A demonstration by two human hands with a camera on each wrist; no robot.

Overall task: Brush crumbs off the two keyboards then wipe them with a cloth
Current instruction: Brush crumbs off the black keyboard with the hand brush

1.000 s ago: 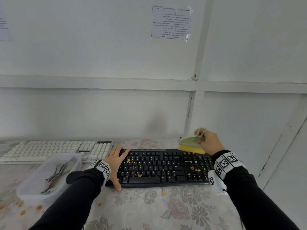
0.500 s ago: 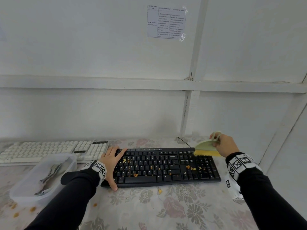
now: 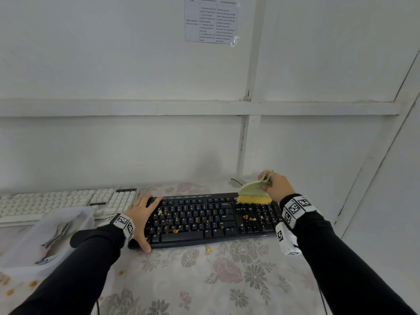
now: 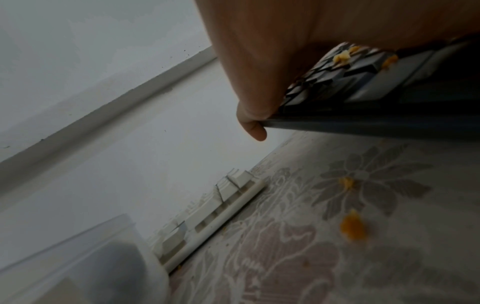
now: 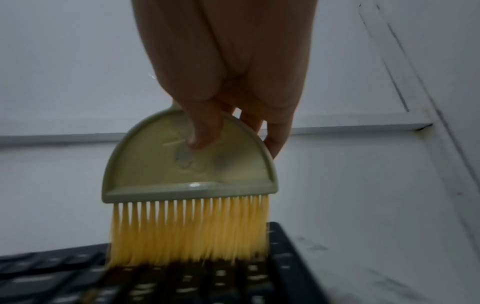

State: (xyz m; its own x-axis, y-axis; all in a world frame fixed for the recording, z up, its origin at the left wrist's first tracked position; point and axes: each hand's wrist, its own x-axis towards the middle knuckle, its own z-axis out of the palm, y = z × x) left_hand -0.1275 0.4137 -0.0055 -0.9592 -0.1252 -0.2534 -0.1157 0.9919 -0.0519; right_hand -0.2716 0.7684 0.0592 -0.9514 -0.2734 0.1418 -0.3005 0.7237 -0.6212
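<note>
From the head camera, your left hand [image 3: 141, 214] lies on the 9 o'clock end of the black keyboard [image 3: 204, 221], fingers straight over the far corner and thumb [image 3: 143, 244] down on the near edge, so it presses rather than clasps. Your right hand [image 3: 276, 186] holds the brush [image 3: 253, 192] at about 2 o'clock, fingers curled round its handle, and the yellow bristles touch the far row of keys above the number pad. Orange crumbs [image 3: 175, 230] dot the letter keys and the pad, and a few lie on the floral cloth of the table [image 3: 227, 280]. The white keyboard [image 3: 56, 201] sits at 10 o'clock, just beside the black one, with a clear plastic tub [image 3: 43, 244] in front of it (something grey lies inside, too blurred to tell what).

In the left wrist view, one fingertip [image 4: 253, 127] hooks over the black keyboard's [image 4: 363, 123] edge, crumbs [image 4: 342, 55] show on its keys, and the white keyboard [image 4: 215, 214] lies beyond.

In the right wrist view, your fingers [image 5: 205, 127] pinch the pale green brush [image 5: 187, 164] near its top, and the bristle tips rest on the black keyboard [image 5: 207, 281].
</note>
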